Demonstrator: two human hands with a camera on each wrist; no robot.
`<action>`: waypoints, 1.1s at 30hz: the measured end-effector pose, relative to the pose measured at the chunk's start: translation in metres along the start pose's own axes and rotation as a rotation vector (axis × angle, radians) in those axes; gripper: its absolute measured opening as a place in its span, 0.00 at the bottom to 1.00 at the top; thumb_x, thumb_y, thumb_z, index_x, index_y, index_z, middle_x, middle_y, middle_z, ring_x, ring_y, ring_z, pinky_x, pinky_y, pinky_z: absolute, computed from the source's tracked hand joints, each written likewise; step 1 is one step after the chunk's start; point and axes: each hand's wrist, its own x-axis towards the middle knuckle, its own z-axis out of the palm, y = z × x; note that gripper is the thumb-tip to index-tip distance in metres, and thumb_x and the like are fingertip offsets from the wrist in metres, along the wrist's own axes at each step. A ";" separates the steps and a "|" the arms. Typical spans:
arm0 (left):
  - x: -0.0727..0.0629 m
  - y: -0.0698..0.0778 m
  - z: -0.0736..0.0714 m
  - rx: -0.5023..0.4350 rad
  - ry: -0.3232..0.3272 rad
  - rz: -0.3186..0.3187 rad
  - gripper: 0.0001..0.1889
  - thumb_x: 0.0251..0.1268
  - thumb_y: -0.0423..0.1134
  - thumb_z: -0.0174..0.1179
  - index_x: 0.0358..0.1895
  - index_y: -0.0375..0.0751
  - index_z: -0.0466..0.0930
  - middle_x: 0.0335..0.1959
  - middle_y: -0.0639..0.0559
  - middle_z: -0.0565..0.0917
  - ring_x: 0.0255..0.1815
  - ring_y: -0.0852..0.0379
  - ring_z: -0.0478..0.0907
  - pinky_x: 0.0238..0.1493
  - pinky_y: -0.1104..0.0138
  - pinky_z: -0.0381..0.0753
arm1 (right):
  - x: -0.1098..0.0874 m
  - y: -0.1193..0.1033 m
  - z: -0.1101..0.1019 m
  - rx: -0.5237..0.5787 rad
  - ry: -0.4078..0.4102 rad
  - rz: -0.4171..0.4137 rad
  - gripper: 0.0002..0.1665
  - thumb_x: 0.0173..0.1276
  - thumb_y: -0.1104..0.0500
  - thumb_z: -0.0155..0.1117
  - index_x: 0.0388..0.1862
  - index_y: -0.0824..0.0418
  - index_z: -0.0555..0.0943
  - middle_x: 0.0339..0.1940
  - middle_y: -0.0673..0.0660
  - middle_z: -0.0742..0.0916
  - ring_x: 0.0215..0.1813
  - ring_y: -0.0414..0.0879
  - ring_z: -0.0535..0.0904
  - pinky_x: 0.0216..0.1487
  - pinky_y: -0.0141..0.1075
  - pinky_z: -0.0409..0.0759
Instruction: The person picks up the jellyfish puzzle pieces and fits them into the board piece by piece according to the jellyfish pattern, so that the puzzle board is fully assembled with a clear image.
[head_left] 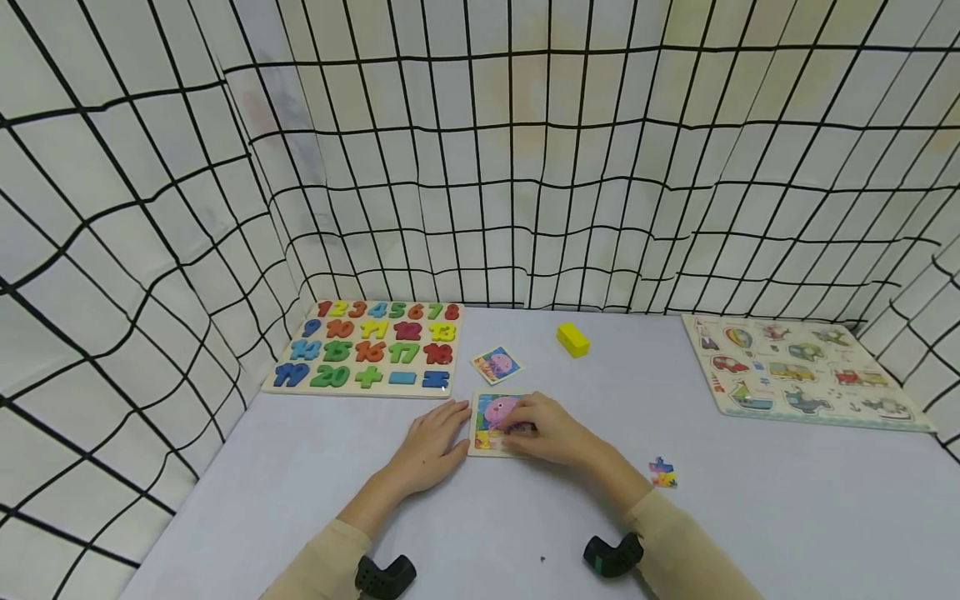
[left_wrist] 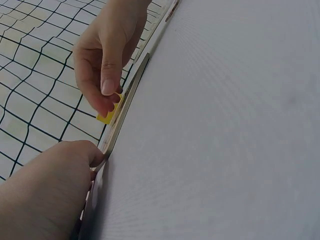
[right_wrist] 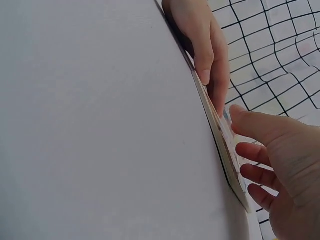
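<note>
A small pig picture puzzle (head_left: 487,440) in a pale frame lies flat before me. My left hand (head_left: 429,448) rests at its left edge, fingers fairly straight and touching the frame. Over the puzzle's right half, my right hand (head_left: 551,429) has curled fingers. In the right wrist view its thumb and fingertips pinch a thin, tilted puzzle piece (right_wrist: 228,125) against the board; the piece's picture is mostly hidden. One loose puzzle piece (head_left: 663,472), blue and yellow, lies right of my right forearm. Behind the frame sits a small pig picture card (head_left: 497,365).
At the left back lies a number board (head_left: 378,393) with colourful numerals. A yellow block (head_left: 573,340) stands behind the puzzle to the right. A picture board (head_left: 765,367) with vehicles and toys lies at the far right. Black netting (head_left: 510,183) encloses the back and sides.
</note>
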 end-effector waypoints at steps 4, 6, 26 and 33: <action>0.000 0.000 0.000 -0.010 0.000 0.003 0.26 0.65 0.43 0.52 0.64 0.38 0.65 0.67 0.47 0.63 0.70 0.49 0.52 0.63 0.50 0.54 | -0.014 0.004 -0.009 -0.004 0.004 0.038 0.10 0.59 0.52 0.66 0.39 0.52 0.84 0.37 0.44 0.79 0.42 0.39 0.69 0.43 0.34 0.71; 0.000 0.000 0.000 -0.011 -0.006 -0.002 0.26 0.65 0.44 0.52 0.65 0.39 0.65 0.67 0.48 0.63 0.70 0.50 0.52 0.64 0.51 0.53 | -0.022 0.006 -0.013 -0.001 0.009 0.051 0.11 0.58 0.52 0.66 0.40 0.52 0.84 0.37 0.43 0.79 0.43 0.39 0.69 0.44 0.35 0.70; 0.001 0.001 0.000 -0.010 -0.014 -0.018 0.26 0.66 0.44 0.52 0.65 0.40 0.65 0.68 0.49 0.62 0.70 0.51 0.51 0.64 0.51 0.52 | -0.091 0.029 -0.043 -0.048 0.063 0.153 0.12 0.56 0.50 0.68 0.39 0.49 0.83 0.38 0.41 0.79 0.44 0.39 0.70 0.47 0.40 0.71; 0.001 0.000 0.000 -0.013 -0.018 -0.019 0.26 0.66 0.44 0.52 0.65 0.39 0.64 0.68 0.48 0.62 0.70 0.50 0.51 0.64 0.51 0.52 | -0.109 0.036 -0.050 -0.077 0.084 0.167 0.15 0.53 0.45 0.69 0.39 0.48 0.83 0.39 0.41 0.79 0.44 0.39 0.70 0.45 0.40 0.71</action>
